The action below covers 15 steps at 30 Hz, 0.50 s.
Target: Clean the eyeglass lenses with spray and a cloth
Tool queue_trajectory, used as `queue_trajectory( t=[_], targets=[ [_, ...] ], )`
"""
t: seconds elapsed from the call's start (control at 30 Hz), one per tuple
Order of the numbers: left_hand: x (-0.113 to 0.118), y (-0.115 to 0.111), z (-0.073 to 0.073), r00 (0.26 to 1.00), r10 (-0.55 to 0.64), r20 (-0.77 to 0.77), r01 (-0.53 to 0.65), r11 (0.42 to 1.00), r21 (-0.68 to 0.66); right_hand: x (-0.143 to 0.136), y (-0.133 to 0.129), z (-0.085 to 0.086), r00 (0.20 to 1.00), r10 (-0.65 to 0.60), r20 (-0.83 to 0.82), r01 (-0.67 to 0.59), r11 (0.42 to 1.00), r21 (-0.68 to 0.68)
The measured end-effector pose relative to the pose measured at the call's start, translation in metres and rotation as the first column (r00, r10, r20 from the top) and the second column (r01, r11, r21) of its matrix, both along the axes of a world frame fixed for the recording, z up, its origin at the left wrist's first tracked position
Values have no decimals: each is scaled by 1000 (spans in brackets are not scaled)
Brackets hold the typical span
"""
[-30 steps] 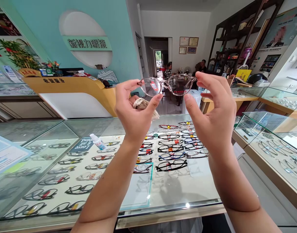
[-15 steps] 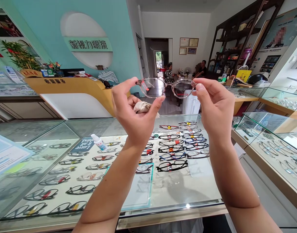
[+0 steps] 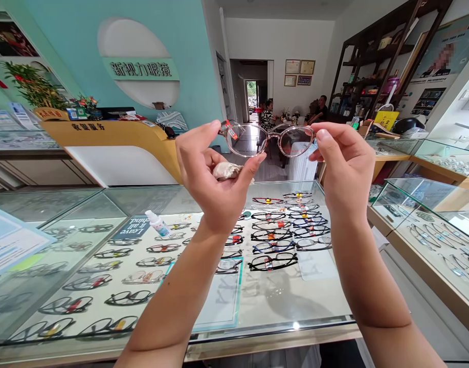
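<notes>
A pair of clear-rimmed glasses (image 3: pixel 273 136) is held up in front of me, a red sticker on its left lens. My left hand (image 3: pixel 215 179) grips the frame's left end with its fingers and also keeps a crumpled whitish cloth (image 3: pixel 225 170) against the palm. At the other end, the thumb and fingers of my right hand (image 3: pixel 343 168) pinch the frame near the right hinge. Beneath my hands, rows of glasses (image 3: pixel 272 262) lie in the glass display case (image 3: pixel 288 332). A white spray bottle (image 3: pixel 158 224) stands on the case, left of my left forearm.
A yellow and white counter (image 3: pixel 119 158) stands behind at the left. Another glass case (image 3: pixel 441 245) holds glasses at the right. Two people sit at a far table. A printed sheet (image 3: pixel 12 240) juts in from the left edge.
The glasses have turned slightly and moved a little to the right, with the left lens now facing me more. My right hand has shifted slightly right. Both hands keep their hold.
</notes>
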<state>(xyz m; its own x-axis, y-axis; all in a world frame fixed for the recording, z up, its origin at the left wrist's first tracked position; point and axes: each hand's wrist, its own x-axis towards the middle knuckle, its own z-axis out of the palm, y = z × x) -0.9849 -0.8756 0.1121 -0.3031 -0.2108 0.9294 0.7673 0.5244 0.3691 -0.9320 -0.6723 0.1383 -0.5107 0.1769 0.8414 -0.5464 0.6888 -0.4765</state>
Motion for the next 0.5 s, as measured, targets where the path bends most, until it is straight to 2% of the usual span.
queue_trajectory(
  t=[0.13, 0.27, 0.37, 0.5],
  targets=[
    [1, 0, 1, 999, -31, 25, 32, 998, -56, -2, 2, -3, 1000, -2, 8, 2, 1000, 26],
    [3, 0, 3, 999, -36, 0, 36, 999, 25, -4, 3, -6, 1000, 8, 2, -8, 999, 46],
    [3, 1, 3, 997, -67, -35, 70, 995, 73, -8, 4, -9, 989, 133, -59, -137, 989, -55],
    [0, 3, 2, 977, -157, -144, 175, 977, 122, -17, 5, -11, 916, 320, -242, -376, 895, -239]
  ],
)
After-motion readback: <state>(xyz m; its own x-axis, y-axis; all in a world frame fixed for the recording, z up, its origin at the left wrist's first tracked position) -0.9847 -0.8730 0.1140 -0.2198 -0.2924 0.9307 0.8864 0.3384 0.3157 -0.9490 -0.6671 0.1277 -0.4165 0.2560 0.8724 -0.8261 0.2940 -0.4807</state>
